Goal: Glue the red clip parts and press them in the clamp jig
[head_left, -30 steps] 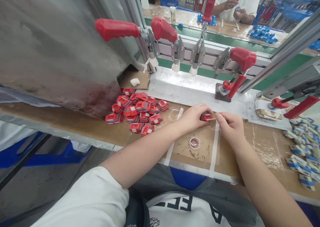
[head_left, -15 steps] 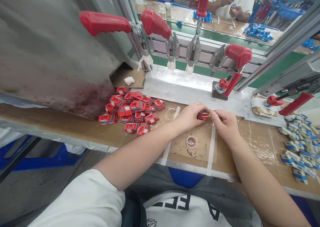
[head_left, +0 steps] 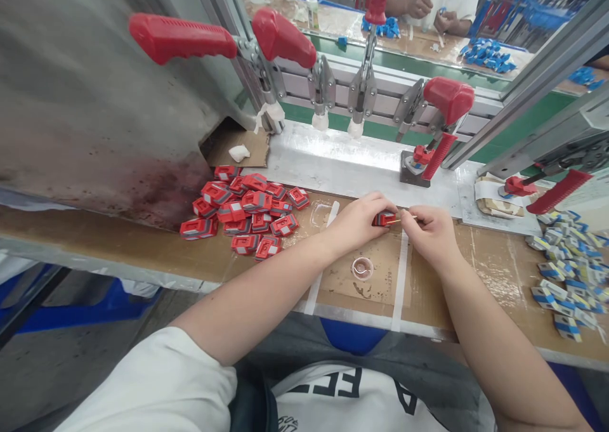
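Observation:
My left hand (head_left: 367,219) is closed around a small red and dark grey plastic part (head_left: 383,219), partly covered by the fingers. Pinched in my right hand (head_left: 425,228) is a thin wooden stick (head_left: 398,221). Its tip reaches the red part, though I cannot tell whether it touches. Below the hands, a small clear cup (head_left: 362,269) stands on the cardboard mat. A heap of similar red and grey parts (head_left: 257,201) lies left of my left hand.
Toggle clamps with red handles (head_left: 284,39) line the frame ahead, above a metal plate (head_left: 342,159). Grey, blue and yellow parts (head_left: 568,273) are piled at far right. Across the frame, a co-worker's hands (head_left: 446,22) are near blue parts (head_left: 488,54).
The view has shifted slightly, so the scene sits a little further left and up. Both hands keep their hold on the red part and the stick, almost unmoved.

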The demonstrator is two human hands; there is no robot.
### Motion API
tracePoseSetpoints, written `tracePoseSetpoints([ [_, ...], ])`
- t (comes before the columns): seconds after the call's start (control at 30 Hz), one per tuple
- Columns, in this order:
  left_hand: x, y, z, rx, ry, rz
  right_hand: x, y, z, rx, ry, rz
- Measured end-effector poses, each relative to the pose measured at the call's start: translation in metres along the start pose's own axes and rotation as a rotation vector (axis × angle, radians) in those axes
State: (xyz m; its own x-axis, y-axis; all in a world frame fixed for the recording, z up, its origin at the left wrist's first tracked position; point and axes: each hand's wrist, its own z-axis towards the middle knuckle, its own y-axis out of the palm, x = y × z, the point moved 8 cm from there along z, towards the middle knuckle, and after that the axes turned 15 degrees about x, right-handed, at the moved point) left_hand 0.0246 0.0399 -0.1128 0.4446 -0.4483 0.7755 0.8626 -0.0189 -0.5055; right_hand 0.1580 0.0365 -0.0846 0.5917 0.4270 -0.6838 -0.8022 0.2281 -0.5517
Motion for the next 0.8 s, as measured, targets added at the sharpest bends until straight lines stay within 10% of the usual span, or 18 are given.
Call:
tracePoseSetpoints([
  [0.8,-0.001,0.001,0.0,-0.017,-0.02,0.083,-0.006,-0.01,0.002,0.073,-0.144,-0.163],
])
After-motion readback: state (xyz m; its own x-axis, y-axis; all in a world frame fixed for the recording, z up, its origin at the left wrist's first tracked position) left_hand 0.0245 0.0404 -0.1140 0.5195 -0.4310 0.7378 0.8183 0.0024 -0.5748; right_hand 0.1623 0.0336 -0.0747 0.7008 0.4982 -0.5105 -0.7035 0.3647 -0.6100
